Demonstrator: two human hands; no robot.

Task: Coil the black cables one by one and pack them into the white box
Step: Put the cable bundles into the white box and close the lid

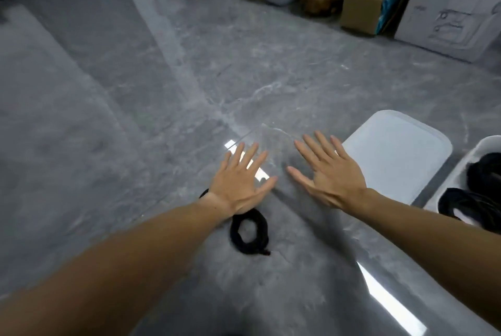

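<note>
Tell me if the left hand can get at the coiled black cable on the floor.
Probably yes: the left hand is open and empty, and the coiled black cable lies uncovered just beneath its wrist.

A black coiled cable [249, 235] lay on grey, white-veined marble-patterned floor [189, 78]. Right of the cable sat a translucent white lid [398, 154] — beyond it a white box [461, 170] holding black cables [477, 200]. Farther off stood a brown cardboard carton [360, 7].
</note>
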